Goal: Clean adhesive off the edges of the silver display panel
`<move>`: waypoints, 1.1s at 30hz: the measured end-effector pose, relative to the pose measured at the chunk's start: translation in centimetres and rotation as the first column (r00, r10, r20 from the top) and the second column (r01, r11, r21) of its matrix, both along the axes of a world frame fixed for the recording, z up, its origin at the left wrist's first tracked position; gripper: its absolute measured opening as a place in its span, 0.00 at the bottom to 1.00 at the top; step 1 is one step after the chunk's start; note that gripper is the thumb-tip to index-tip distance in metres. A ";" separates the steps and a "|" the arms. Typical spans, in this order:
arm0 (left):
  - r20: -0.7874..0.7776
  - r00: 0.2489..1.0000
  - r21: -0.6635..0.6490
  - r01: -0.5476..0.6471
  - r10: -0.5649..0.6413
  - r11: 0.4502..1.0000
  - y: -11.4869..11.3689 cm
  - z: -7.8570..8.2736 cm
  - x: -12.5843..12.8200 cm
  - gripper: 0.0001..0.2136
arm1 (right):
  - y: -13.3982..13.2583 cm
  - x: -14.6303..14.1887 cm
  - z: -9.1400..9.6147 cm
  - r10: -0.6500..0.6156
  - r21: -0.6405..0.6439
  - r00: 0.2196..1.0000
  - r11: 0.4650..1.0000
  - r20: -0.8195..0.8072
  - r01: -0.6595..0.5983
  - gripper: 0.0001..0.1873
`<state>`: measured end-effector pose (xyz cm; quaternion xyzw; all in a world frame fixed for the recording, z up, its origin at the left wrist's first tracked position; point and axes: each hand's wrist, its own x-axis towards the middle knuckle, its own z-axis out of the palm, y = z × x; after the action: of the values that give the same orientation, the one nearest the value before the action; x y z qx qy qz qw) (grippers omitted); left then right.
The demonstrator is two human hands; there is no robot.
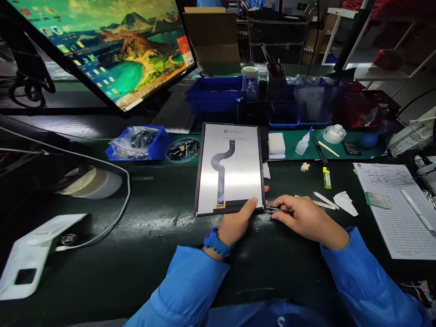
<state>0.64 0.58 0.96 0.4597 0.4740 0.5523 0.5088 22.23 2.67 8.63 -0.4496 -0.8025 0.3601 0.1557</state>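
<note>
A tablet-sized display panel is held up with its silvery back facing me. A dark ribbon cable winds down it to a yellow-edged connector near the bottom. My left hand grips the panel's lower right corner, thumb on the back and fingers behind it. In my right hand is a pair of metal tweezers, pinched between thumb and fingers. Their tips meet the panel's lower right edge; whether they grip anything there I cannot make out.
A monitor stands at the back left. Blue bins line the rear. A glue bottle, a lighter and paper scraps lie to the right, beside a written form with a pen. A white cable loops at left.
</note>
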 end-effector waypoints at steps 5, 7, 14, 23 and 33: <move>0.006 1.000 -0.007 -0.013 0.013 1.000 0.0 -0.1 0.0 0.24 | 0.1 0.2 -0.3 0.040 0.081 0.999 0.996 -0.031 -0.037 0.04; -0.001 1.000 -0.002 -0.013 0.013 1.000 0.0 0.0 0.0 0.23 | 0.2 0.3 -0.5 0.060 0.104 0.998 0.993 -0.032 -0.056 0.07; 0.005 1.000 0.006 -0.006 0.006 1.000 0.0 0.2 0.0 0.24 | 0.1 0.3 -0.5 0.068 0.097 0.998 0.993 0.004 -0.068 0.13; 0.004 1.000 -0.026 0.009 -0.008 1.000 0.0 0.1 -0.1 0.25 | 0.1 0.2 -0.4 0.006 0.061 1.000 0.998 -0.021 -0.005 0.04; -0.016 1.000 -0.031 0.024 -0.024 0.999 -0.1 0.0 -0.2 0.27 | 0.0 0.3 -0.5 -0.028 -0.004 0.998 1.000 -0.056 0.028 0.07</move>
<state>0.40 0.48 1.00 0.4620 0.4810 0.5352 0.5184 22.48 2.71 8.17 -0.4509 -0.7908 0.3714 0.1827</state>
